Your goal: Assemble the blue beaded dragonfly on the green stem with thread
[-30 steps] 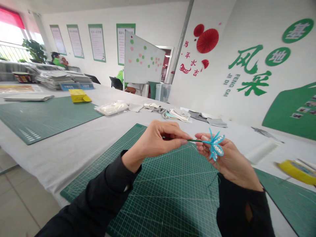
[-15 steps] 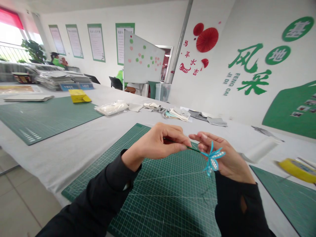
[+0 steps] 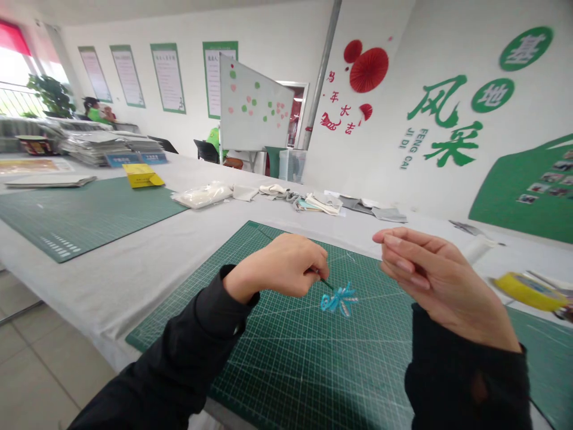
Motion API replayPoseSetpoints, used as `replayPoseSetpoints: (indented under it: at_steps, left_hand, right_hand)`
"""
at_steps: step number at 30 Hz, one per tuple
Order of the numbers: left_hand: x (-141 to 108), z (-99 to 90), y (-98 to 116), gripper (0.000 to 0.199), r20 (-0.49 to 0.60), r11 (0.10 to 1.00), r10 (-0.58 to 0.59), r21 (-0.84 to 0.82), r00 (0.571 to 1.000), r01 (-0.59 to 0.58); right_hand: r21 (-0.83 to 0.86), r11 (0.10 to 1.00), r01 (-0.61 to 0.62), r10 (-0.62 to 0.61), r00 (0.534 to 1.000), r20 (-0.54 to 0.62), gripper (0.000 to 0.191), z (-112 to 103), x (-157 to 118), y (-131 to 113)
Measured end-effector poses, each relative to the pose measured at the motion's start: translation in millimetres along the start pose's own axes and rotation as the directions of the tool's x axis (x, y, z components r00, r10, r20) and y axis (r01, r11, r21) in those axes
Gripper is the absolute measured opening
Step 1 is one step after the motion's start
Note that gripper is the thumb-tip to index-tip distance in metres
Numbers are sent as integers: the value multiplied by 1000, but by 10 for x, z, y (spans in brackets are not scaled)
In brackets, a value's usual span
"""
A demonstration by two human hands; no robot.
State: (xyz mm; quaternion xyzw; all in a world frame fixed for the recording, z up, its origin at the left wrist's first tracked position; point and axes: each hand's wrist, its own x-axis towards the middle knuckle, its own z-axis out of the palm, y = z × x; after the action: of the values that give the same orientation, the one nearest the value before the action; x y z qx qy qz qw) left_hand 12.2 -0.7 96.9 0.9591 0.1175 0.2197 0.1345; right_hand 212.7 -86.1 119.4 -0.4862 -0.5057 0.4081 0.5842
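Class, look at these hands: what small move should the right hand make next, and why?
Probably bring the right hand over to steady the blue flower. That hand looks empty and sits apart, while the left hand alone pinches the thin green stem, with the flower tipped toward the cutting mat.

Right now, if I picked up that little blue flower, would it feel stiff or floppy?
Probably light: the blue flower is thin loops, which look easy to bend. Its thin dark stem, pinched in the left hand, seems stiffer, holding the flower out.
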Motion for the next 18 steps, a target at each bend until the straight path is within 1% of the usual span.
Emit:
replayPoseSetpoints:
  at_steps: [1, 4, 5, 7, 9, 10, 11, 12, 13, 14, 15, 16, 18]
  left_hand:
    - [-18, 28, -12, 27, -19, 999, -12, 34, 1000, 12]
    - [-85, 130, -114, 25, -156, 992, -38, 117, 987, 56]
    - [-112, 168, -170, 25, -195, 991, -50, 109, 979, 72]
    - [-171, 240, -302, 25, -219, 994, -82, 51, 972, 96]
    - [-236, 302, -443, 23, -167, 991, -122, -72, 978, 111]
    - [-269, 328, -508, 21, -113, 979, -137, -163, 984, 118]
    - [-302, 351, -567, 18, -35, 955, -134, -271, 990, 120]
    - [-333, 374, -616, 16, 41, 916, -122, -380, 992, 128]
    - [-364, 396, -654, 14, 91, 870, -105, -473, 990, 136]
    - [-392, 421, -683, 12, 130, 813, -83, -565, 988, 143]
    - [-419, 447, -703, 12, 152, 737, -65, -659, 986, 150]
    - [-444, 475, -716, 12, 158, 648, -54, -746, 986, 155]
    - [-486, 535, -736, 15, 104, 417, -90, -899, 991, 132]
  right_hand:
    - [3, 1000, 20, -20, 1000, -16, 15, 14, -52, -36]
    - [15, 996, 82, -81, 993, -89, 15, 16, -223, -121]
    - [18, 995, 96, -94, 989, -110, 15, 1, -279, -136]
    - [27, 993, 112, -107, 983, -150, 15, -62, -366, -134]
    - [57, 990, 127, -114, 973, -200, 14, -165, -389, -79]
    - [83, 987, 139, -117, 966, -231, 14, -226, -370, -29]
    - [116, 981, 157, -122, 957, -264, 13, -291, -329, 38]
    - [157, 973, 168, -118, 951, -287, 13, -354, -270, 121]
    - [195, 965, 178, -111, 942, -316, 14, -413, -197, 220]
    - [221, 958, 182, -100, 936, -336, 15, -464, -115, 332]
    - [236, 955, 181, -88, 929, -359, 17, -505, -30, 455]
    - [244, 952, 184, -82, 923, -376, 20, -534, 53, 584]
    - [201, 968, 153, -60, 913, -404, 27, -566, 191, 839]
